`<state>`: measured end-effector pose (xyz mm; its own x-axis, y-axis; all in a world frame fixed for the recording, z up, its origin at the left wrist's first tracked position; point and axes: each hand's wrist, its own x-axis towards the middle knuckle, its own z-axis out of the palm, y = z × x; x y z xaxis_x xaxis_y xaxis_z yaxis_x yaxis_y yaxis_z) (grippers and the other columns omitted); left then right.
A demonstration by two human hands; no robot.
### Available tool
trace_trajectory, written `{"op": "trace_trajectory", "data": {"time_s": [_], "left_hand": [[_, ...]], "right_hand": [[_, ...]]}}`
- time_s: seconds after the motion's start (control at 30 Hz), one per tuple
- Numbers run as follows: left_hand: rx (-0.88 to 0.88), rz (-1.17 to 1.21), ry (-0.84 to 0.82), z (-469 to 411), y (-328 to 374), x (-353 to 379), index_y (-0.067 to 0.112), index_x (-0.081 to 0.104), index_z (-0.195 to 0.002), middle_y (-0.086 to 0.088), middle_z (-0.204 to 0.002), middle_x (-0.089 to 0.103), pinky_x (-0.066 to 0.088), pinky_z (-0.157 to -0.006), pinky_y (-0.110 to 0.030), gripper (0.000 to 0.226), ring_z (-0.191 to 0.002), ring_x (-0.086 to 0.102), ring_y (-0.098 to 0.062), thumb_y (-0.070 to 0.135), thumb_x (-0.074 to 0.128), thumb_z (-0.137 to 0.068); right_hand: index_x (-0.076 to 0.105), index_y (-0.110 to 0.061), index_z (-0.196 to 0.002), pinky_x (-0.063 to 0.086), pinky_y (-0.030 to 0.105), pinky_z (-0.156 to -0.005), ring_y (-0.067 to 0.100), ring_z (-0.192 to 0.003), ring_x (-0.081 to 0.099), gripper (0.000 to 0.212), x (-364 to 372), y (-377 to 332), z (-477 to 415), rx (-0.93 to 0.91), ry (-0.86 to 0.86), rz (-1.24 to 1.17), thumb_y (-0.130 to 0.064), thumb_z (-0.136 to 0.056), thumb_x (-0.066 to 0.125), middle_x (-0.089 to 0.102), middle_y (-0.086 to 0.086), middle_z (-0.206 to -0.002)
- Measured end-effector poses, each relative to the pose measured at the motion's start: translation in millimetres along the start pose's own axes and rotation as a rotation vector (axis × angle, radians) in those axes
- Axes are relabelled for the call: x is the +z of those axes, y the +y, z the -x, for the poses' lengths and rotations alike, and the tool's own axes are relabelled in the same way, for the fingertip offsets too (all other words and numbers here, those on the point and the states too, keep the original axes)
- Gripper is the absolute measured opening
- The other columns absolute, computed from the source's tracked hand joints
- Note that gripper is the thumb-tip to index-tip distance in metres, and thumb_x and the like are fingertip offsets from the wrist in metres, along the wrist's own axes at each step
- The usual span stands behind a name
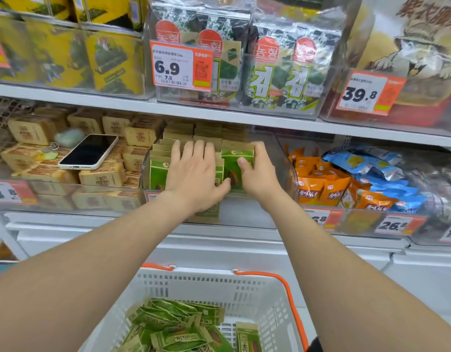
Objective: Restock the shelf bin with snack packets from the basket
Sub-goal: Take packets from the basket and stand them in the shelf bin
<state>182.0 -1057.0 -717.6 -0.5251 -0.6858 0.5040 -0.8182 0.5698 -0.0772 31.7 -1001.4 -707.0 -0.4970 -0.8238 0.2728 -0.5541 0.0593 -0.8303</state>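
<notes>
A clear shelf bin (286,168) on the middle shelf holds rows of upright green and tan snack packets (158,171). My left hand (193,174) lies flat with straight fingers on the tops of the middle rows. My right hand (257,171) grips a green packet (234,163) at the right side of the bin, thumb on its front and fingers behind it. Below, a white basket (244,288) with orange handles holds several loose green packets (178,326).
A phone (89,151) and keys lie on tan boxed snacks (102,176) in the left bin. Orange packets (318,186) and blue packets (371,163) fill the right bin. Seaweed packs (270,72) and price tags (181,66) sit on the shelf above. White ledge below.
</notes>
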Motion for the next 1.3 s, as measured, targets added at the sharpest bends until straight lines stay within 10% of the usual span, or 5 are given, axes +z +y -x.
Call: {"op": "trace_trajectory", "data": {"time_s": [0.33, 0.57, 0.93, 1.1, 1.3], "left_hand": [[0.023, -0.044, 0.087, -3, -3, 14, 0.007, 0.052, -0.135, -0.012, -0.126, 0.06, 0.039, -0.102, -0.053, 0.083, -0.115, 0.053, -0.035, 0.07, 0.047, -0.082], [0.042, -0.025, 0.105, 2, -3, 7, 0.008, 0.049, -0.135, -0.015, -0.132, 0.053, 0.035, -0.109, -0.056, 0.085, -0.119, 0.049, -0.038, 0.073, 0.051, -0.081], [0.368, 0.005, 0.317, 32, -2, -20, 0.01, 0.054, -0.1, -0.01, -0.094, 0.053, 0.038, -0.074, -0.045, 0.022, -0.085, 0.048, -0.033, 0.026, 0.057, -0.085], [0.52, -0.023, -0.052, 63, -7, 4, 0.018, 0.047, -0.078, -0.005, -0.063, 0.062, 0.032, -0.058, -0.035, 0.016, -0.058, 0.06, -0.032, 0.03, 0.055, -0.086], [0.329, 0.035, -0.529, 121, -11, 34, 0.02, 0.06, -0.098, -0.004, -0.094, 0.07, 0.042, -0.063, -0.035, 0.014, -0.087, 0.065, -0.032, 0.03, 0.05, -0.097]], "right_hand": [[0.01, -0.021, -0.159, 0.046, 0.045, -0.109, 0.043, -0.127, 0.053, 0.101, 29, 3, -25, 0.271, -0.061, 0.244, -0.015, -0.084, 0.078, 0.043, 0.022, -0.141], [0.018, 0.0, -0.153, 0.05, 0.042, -0.101, 0.039, -0.13, 0.056, 0.102, 22, 4, -28, 0.354, -0.086, 0.278, -0.029, -0.082, 0.085, 0.054, 0.02, -0.142], [0.06, -0.006, -0.114, 0.049, 0.043, -0.085, 0.039, -0.11, 0.06, 0.027, -8, -10, 20, -0.1, 0.088, 0.761, -0.023, -0.094, 0.057, 0.066, 0.016, -0.115], [0.053, -0.013, -0.095, 0.037, 0.039, -0.068, 0.038, -0.099, 0.062, 0.008, -8, -14, 75, -0.325, -0.047, 0.8, -0.021, -0.095, 0.052, 0.067, 0.014, -0.105], [0.051, -0.02, -0.094, 0.04, 0.036, -0.071, 0.034, -0.101, 0.064, 0.005, 20, 9, 147, -0.333, -0.481, 1.012, -0.019, -0.095, 0.055, 0.064, 0.01, -0.108]]}}
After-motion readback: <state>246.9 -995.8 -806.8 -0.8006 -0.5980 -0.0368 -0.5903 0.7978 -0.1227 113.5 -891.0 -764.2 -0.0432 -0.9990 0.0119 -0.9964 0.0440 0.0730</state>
